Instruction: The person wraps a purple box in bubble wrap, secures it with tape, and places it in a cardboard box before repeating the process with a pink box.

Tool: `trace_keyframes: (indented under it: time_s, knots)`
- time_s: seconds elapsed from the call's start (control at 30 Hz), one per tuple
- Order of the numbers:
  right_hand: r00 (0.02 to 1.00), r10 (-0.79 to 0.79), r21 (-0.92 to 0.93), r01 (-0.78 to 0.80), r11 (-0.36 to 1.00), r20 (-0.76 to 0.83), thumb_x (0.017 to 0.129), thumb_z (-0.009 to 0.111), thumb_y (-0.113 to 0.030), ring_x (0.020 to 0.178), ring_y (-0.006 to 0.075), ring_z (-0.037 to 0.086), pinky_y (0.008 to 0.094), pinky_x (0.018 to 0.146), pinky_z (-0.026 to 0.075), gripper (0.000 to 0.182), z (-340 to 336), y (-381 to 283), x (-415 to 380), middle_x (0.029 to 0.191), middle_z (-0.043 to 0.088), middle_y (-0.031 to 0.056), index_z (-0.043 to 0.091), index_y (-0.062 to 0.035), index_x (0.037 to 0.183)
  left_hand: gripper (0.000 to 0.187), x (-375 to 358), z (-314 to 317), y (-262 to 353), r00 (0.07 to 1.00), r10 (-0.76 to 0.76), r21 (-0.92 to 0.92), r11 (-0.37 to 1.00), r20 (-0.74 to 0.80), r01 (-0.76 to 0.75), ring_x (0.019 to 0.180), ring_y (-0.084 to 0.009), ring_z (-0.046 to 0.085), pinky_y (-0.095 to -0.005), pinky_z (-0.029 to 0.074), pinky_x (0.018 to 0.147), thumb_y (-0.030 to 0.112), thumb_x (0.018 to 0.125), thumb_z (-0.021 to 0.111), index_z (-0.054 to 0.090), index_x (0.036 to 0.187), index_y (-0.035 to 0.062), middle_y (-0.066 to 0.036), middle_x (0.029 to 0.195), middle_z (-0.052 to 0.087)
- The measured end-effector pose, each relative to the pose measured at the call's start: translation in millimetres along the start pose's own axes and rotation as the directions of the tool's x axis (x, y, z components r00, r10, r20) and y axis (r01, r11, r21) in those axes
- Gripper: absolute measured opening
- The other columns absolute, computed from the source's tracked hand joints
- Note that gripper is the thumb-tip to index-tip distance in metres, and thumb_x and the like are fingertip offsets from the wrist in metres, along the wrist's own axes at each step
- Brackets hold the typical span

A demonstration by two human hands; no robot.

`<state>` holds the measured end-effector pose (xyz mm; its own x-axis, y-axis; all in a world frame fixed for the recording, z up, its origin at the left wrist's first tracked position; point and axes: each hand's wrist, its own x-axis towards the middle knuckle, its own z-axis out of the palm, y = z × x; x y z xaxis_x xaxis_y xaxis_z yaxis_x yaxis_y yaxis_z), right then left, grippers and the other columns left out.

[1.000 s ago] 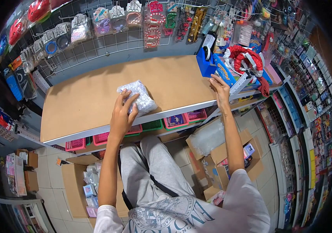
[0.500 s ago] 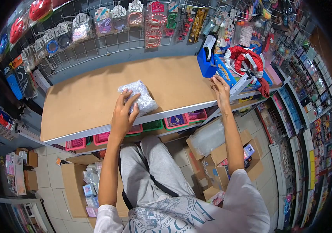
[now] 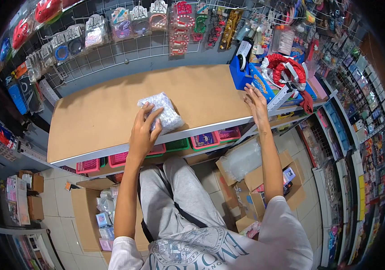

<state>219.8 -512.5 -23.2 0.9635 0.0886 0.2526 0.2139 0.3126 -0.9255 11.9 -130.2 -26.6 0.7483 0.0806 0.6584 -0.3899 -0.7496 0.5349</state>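
Note:
A bubble-wrapped package [image 3: 167,114] lies on the brown tabletop [image 3: 102,117], near its front edge. My left hand [image 3: 145,130] rests on the left side of this package with its fingers spread over the wrap. Further right, my right hand [image 3: 257,105] is raised by the front edge of the table, fingers apart, with nothing visible in it. Just above its fingertips stands a blue tape dispenser [image 3: 241,74] with a roll of tape in it.
Right of the dispenser is a blue box [image 3: 262,85] with red and white hair bands [image 3: 287,69]. Baskets [image 3: 176,145] sit under the tabletop. Open cartons [image 3: 86,216] stand on the floor both sides of my legs. Packaged accessories hang on wire racks behind and right.
The fingers of my right hand have opened and spread slightly beside the tape dispenser. My left hand and the package have stayed in place.

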Motion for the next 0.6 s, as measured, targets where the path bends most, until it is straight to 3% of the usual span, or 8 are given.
trace_keyframes:
  time_s: [0.33, 0.43, 0.47, 0.6]
  knots:
    - [1.000, 0.018, 0.012, -0.018, 1.000, -0.022, 0.092, 0.075, -0.011, 0.099, 0.0096, 0.065, 0.0259, 0.083, 0.048, 0.034, -10.8, 8.2, 3.2, 0.109, 0.071, 0.0025, 0.065, -0.0060, 0.124, 0.033, 0.9, -0.2, 3.0, 1.000, 0.008, 0.002, 1.000, -0.014, -0.008, 0.135, -0.0412, 0.050, -0.0491, 0.045, 0.108, 0.011, 0.094, 0.061, 0.069, 0.126, 0.0079, -0.023, 0.131, 0.059]
    - [0.999, -0.048, -0.075, 0.047, 0.996, -0.005, 0.091, 0.076, -0.009, 0.091, 0.0077, 0.064, 0.0248, 0.079, 0.047, 0.038, -8.2, 7.1, 0.4, 0.102, 0.071, 0.0013, 0.063, -0.0048, 0.127, 0.033, 0.8, -1.8, 2.6, 1.000, 0.017, 0.003, 1.000, -0.020, -0.017, 0.134, -0.0404, 0.051, -0.0487, 0.046, 0.107, 0.011, 0.094, 0.062, 0.068, 0.126, 0.0084, -0.023, 0.130, 0.059]
    - [0.997, -0.083, -0.055, 0.082, 0.995, -0.002, 0.090, 0.077, -0.007, 0.085, 0.0060, 0.062, 0.0235, 0.075, 0.046, 0.048, -5.8, 6.1, -0.1, 0.098, 0.070, 0.0003, 0.059, -0.0022, 0.134, 0.033, 0.8, -1.0, 2.7, 1.000, 0.013, -0.012, 1.000, -0.024, -0.013, 0.133, -0.0402, 0.052, -0.0486, 0.046, 0.107, 0.011, 0.094, 0.062, 0.068, 0.126, 0.0088, -0.022, 0.131, 0.059]
    - [0.996, 0.041, -0.075, -0.047, 0.996, -0.081, 0.092, 0.074, -0.009, 0.084, 0.0078, 0.061, 0.0221, 0.077, 0.047, 0.047, 1.6, -2.2, -1.3, 0.101, 0.069, 0.0013, 0.060, 0.0026, 0.136, 0.034, -1.3, 2.2, -3.9, 0.999, 0.031, 0.008, 0.999, -0.044, -0.031, 0.131, -0.0390, 0.054, -0.0478, 0.047, 0.106, 0.013, 0.093, 0.064, 0.069, 0.126, 0.0108, -0.021, 0.133, 0.059]
